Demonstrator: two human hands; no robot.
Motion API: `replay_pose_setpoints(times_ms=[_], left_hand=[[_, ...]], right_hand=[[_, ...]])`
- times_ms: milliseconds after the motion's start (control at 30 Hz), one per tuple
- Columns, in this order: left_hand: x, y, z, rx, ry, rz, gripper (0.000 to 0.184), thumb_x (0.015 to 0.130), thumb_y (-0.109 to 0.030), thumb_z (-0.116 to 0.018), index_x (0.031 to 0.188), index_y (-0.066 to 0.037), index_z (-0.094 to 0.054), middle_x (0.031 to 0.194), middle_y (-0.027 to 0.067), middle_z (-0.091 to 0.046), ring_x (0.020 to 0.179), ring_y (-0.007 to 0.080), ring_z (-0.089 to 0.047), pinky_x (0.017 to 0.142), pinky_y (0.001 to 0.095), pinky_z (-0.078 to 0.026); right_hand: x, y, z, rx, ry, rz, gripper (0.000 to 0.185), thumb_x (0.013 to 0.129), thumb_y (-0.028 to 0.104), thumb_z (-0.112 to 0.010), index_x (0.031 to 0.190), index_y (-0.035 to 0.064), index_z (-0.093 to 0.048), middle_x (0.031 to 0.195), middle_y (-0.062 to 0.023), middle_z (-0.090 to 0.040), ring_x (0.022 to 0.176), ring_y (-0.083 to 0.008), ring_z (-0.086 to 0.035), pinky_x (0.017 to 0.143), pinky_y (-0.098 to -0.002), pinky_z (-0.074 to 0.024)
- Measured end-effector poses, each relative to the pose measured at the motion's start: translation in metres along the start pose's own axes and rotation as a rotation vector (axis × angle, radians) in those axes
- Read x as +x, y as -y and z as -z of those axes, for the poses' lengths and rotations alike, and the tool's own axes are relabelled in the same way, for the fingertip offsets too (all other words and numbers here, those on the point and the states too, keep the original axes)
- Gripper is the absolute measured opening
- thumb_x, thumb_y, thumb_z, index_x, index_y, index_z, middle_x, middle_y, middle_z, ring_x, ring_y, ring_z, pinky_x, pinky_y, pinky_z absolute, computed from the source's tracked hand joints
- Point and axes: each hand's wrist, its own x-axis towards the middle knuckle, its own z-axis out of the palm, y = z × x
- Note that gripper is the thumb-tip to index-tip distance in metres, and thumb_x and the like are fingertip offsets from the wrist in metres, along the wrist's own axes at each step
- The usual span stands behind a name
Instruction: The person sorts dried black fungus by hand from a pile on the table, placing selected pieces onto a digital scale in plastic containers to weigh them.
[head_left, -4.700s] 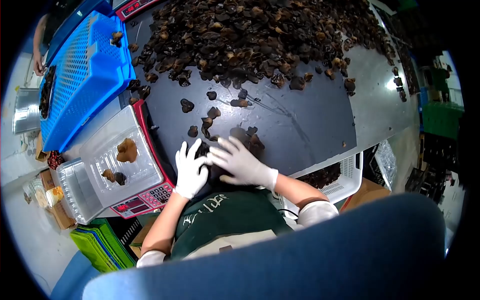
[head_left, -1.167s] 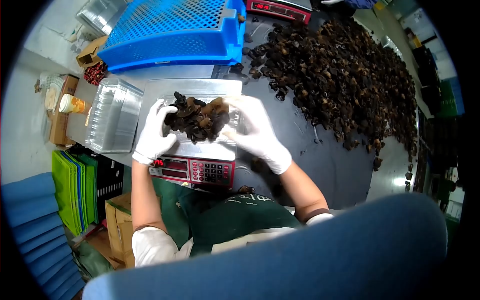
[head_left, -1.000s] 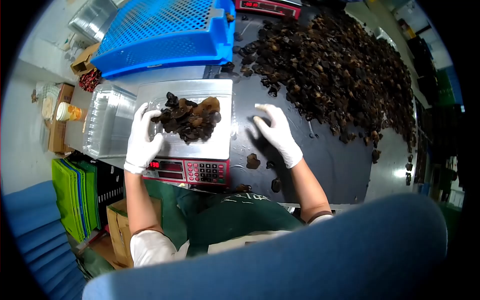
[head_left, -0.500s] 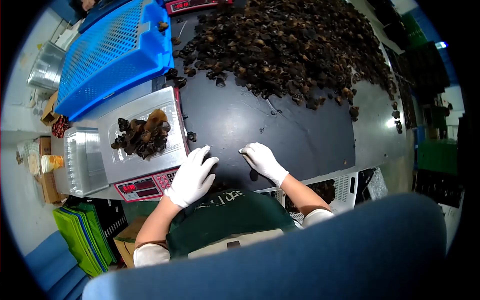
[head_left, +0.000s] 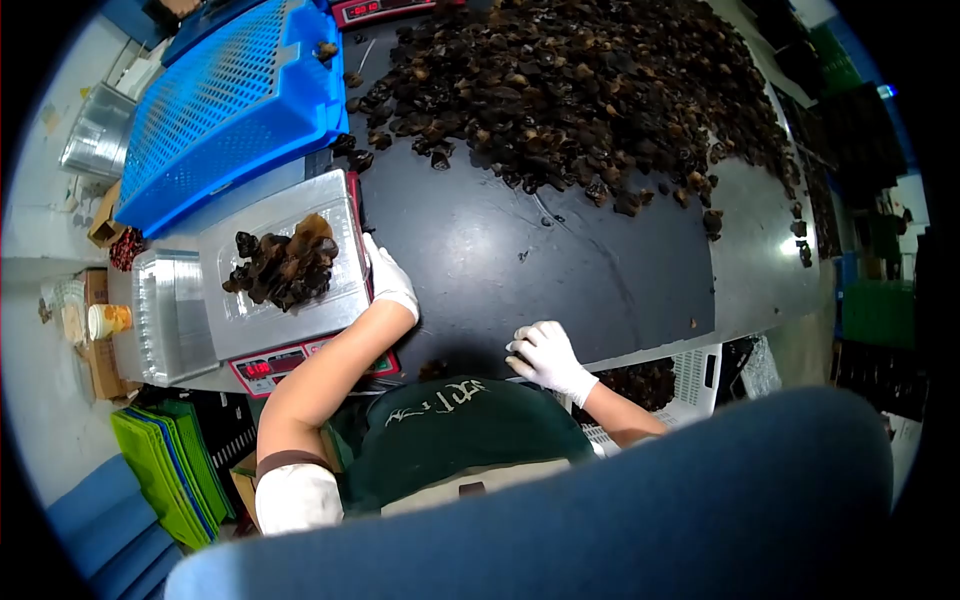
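Note:
My left hand (head_left: 391, 277), in a white glove, reaches along the right edge of a red-framed weighing scale (head_left: 347, 315). Its fingers are stretched out beside the plate, and the spot under them is hidden. A clear plastic tray (head_left: 232, 308) on the scale bears a heap of dark brown wood ear mushrooms (head_left: 285, 262). Also gloved in white, my right hand (head_left: 548, 358) hovers over the near edge of the black table mat (head_left: 460, 250). Its fingers are curled in, and whatever they may hold cannot be made out.
A large pile of wood ear mushrooms (head_left: 590, 90) covers the far table. A blue perforated crate (head_left: 230, 120) stands behind the scale, with stacked clear trays (head_left: 172, 315) to its left. Below the near table edge is a white basket (head_left: 690, 385).
My left hand has moved forward to the scale's right side, covering a small dark piece that lay there. My right hand has shifted right and nearer to me, its fingers more curled.

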Motion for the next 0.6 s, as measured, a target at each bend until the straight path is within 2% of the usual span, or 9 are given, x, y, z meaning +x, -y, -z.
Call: replay_pose_setpoints(times_ms=[33, 67, 200, 300, 367, 433, 467, 567, 600], left_hand=[[-0.001, 0.002, 0.002, -0.029, 0.045, -0.147, 0.049, 0.095, -0.021, -0.048, 0.141, -0.005, -0.049, 0.144, 0.0234, -0.047, 0.136, 0.0437, -0.039, 0.108, 0.0744, -0.011], [0.007, -0.009, 0.0, 0.069, 0.076, -0.021, 0.042, 0.095, -0.023, -0.05, 0.13, -0.005, -0.061, 0.136, 0.0229, -0.055, 0.13, 0.0443, -0.046, 0.107, 0.0737, -0.014], [0.026, -0.01, -0.002, -0.104, -0.033, -0.031, 0.025, 0.089, -0.016, -0.054, 0.1, -0.009, -0.076, 0.084, 0.0109, -0.07, 0.089, 0.0363, -0.066, 0.092, 0.0676, -0.036], [0.012, -0.005, -0.001, -0.465, -0.279, -0.049, 0.024, 0.087, -0.017, -0.054, 0.093, -0.011, -0.076, 0.09, 0.0124, -0.072, 0.089, 0.0302, -0.068, 0.085, 0.0561, -0.043], [-0.019, 0.0, 0.007, -0.615, -0.536, -0.112, 0.021, 0.083, -0.015, -0.055, 0.087, -0.011, -0.074, 0.087, 0.0119, -0.071, 0.084, 0.0291, -0.067, 0.079, 0.0473, -0.045], [-0.04, -0.005, 0.004, -0.731, -0.749, -0.188, 0.017, 0.08, -0.016, -0.055, 0.081, -0.01, -0.071, 0.081, 0.0107, -0.068, 0.081, 0.0298, -0.066, 0.075, 0.0431, -0.047], [-0.054, -0.006, 0.003, -0.831, -0.793, -0.25, 0.017, 0.08, -0.016, -0.054, 0.082, -0.009, -0.07, 0.081, 0.0108, -0.067, 0.08, 0.0299, -0.066, 0.074, 0.0428, -0.048], [-0.087, 0.004, -0.004, -1.115, -0.782, -0.454, 0.019, 0.081, -0.016, -0.053, 0.09, -0.008, -0.068, 0.082, 0.0116, -0.066, 0.076, 0.0298, -0.066, 0.071, 0.0421, -0.051], [-0.097, 0.009, -0.011, -1.249, -0.873, -0.486, 0.021, 0.081, -0.015, -0.053, 0.096, -0.009, -0.066, 0.082, 0.0119, -0.066, 0.075, 0.0303, -0.066, 0.072, 0.0413, -0.052]], right_hand=[[-0.001, -0.001, -0.001, -0.057, -0.127, 0.044, 0.019, 0.079, 0.025, -0.073, 0.089, 0.0111, -0.063, 0.097, -0.007, -0.059, 0.088, -0.0213, -0.06, 0.069, -0.032, -0.0499], [0.002, -0.002, -0.003, -0.058, -0.204, 0.106, 0.015, 0.08, 0.024, -0.073, 0.086, 0.0127, -0.065, 0.09, -0.0047, -0.062, 0.08, -0.0196, -0.061, 0.066, -0.0302, -0.0493], [0.014, 0.003, -0.026, 0.118, -0.13, 0.06, 0.011, 0.08, 0.017, -0.074, 0.083, 0.0132, -0.064, 0.076, -0.0017, -0.063, 0.059, -0.0212, -0.061, 0.055, -0.0318, -0.0486], [0.05, 0.027, -0.017, 0.294, 0.024, 0.066, 0.02, 0.083, 0.019, -0.071, 0.101, 0.0116, -0.066, 0.079, -0.0068, -0.063, 0.062, -0.0267, -0.062, 0.056, -0.0355, -0.0504], [0.073, 0.04, -0.014, 0.243, 0.362, 0.118, 0.038, 0.088, 0.021, -0.064, 0.126, 0.0186, -0.061, 0.088, -0.0102, -0.065, 0.068, -0.0306, -0.064, 0.062, -0.0376, -0.0529], [0.082, 0.04, -0.035, 0.303, 0.393, 0.224, 0.04, 0.088, 0.024, -0.06, 0.128, 0.024, -0.06, 0.097, -0.0128, -0.067, 0.074, -0.0299, -0.067, 0.069, -0.0392, -0.0548], [0.087, 0.039, -0.052, 0.296, 0.495, 0.211, 0.036, 0.087, 0.021, -0.064, 0.123, 0.0176, -0.063, 0.101, -0.0138, -0.067, 0.075, -0.0302, -0.067, 0.07, -0.0349, -0.0543], [0.089, 0.031, -0.093, 0.261, 0.024, 0.385, 0.038, 0.083, 0.024, -0.062, 0.119, 0.0139, -0.063, 0.103, -0.0176, -0.067, 0.088, -0.0383, -0.065, 0.082, -0.0411, -0.0544], [0.092, 0.032, -0.1, 0.334, 0.061, 0.29, 0.038, 0.08, 0.028, -0.064, 0.114, 0.009, -0.063, 0.1, -0.0175, -0.067, 0.088, -0.0382, -0.065, 0.083, -0.0411, -0.0541]])
